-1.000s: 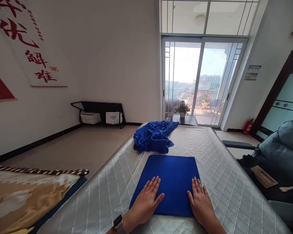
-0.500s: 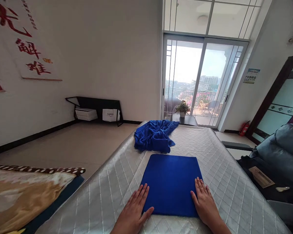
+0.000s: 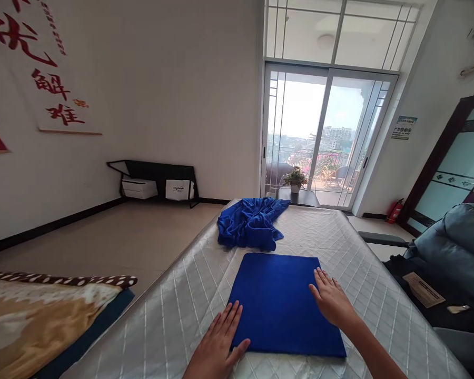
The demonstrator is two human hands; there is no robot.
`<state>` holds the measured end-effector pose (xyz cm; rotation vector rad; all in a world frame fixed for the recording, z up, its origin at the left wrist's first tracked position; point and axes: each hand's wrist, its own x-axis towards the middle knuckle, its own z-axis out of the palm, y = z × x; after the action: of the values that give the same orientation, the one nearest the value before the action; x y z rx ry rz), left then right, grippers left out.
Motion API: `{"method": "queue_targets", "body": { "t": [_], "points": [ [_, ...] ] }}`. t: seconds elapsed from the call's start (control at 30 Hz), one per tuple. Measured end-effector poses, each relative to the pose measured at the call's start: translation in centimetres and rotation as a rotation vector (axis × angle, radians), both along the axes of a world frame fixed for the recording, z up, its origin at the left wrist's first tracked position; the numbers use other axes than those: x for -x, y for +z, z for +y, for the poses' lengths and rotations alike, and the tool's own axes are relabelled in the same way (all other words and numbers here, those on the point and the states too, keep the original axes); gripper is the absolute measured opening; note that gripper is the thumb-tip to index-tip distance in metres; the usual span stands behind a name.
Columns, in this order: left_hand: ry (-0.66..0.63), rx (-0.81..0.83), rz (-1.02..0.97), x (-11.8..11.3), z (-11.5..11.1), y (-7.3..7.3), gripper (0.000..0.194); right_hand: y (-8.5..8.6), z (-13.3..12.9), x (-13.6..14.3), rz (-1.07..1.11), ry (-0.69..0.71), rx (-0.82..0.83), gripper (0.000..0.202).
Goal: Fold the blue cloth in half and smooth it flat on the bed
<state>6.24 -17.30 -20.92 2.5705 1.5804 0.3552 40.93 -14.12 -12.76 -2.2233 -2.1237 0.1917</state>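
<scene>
Both the left hand (image 3: 219, 337) and right hand (image 3: 332, 299) lie flat, fingers straight, gripping nothing, at opposite edges of the cloth (image 3: 280, 310) on the silver-covered worktop (image 3: 174, 316). Smoothing seems in hand; the next move likely calls for light, even pressure. The cloth is deep blue, folded, straight-edged, without visible creases.

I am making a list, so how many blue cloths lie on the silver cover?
2. The flat cloth lies near, with the left hand and right hand at its sides; the crumpled cloth lies beyond it. Others may be hidden underneath.
</scene>
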Motion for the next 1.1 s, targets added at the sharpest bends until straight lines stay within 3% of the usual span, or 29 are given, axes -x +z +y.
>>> {"method": "queue_targets", "body": {
  "t": [0.07, 0.17, 0.3, 0.4, 0.5, 0.6, 0.67, 0.77, 0.87, 0.97, 1.1],
  "points": [
    [0.003, 0.0, 0.013, -0.2, 0.0, 0.0, 0.069, -0.5, 1.6, -0.2, 0.02, -0.025, -0.01, 0.068],
    [0.001, 0.006, 0.04, -0.3, 0.0, -0.1, 0.069, -2.8, 3.0, -0.4, 0.048, -0.079, -0.029, 0.067],
    [0.002, 0.074, 0.081, -0.3, 0.4, -0.1, 0.071, -5.8, 3.4, -0.9, 0.07, -0.085, -0.062, 0.068],
    [0.078, 0.125, 0.103, -1.6, 1.0, 0.9, 0.073, -6.4, 3.4, -1.4, 0.075, -0.057, -0.07, 0.068],
    [0.048, 0.144, 0.085, -5.2, 1.7, 3.1, 0.074, -6.4, 3.4, -1.7, 0.078, -0.049, -0.069, 0.067],
    [-0.254, 0.174, 0.056, -10.9, 2.5, 5.5, 0.069, -6.3, 3.5, -2.0, 0.076, -0.044, -0.077, 0.066],
    [-0.422, 0.158, 0.048, -14.8, 3.4, 6.2, 0.067, -6.4, 3.4, -2.3, 0.058, -0.037, -0.083, 0.066],
    [-0.501, 0.045, -0.015, -19.5, 5.3, 5.4, 0.067, -6.6, 3.2, -2.9, 0.003, -0.01, -0.079, 0.061],
    [-0.44, -0.03, -0.049, -21.8, 7.2, 3.4, 0.068, -6.6, 3.2, -3.2, -0.022, 0.031, -0.07, 0.059],
    [-0.345, -0.052, -0.037, -21.7, 8.6, 1.8, 0.069, -6.6, 3.3, -3.2, 0.009, -0.008, -0.063, 0.063],
    [-0.223, -0.068, 0.005, -18.9, 10.0, 1.5, 0.071, -6.4, 3.6, -2.9, 0.043, -0.045, -0.055, 0.065]
  ]
}}
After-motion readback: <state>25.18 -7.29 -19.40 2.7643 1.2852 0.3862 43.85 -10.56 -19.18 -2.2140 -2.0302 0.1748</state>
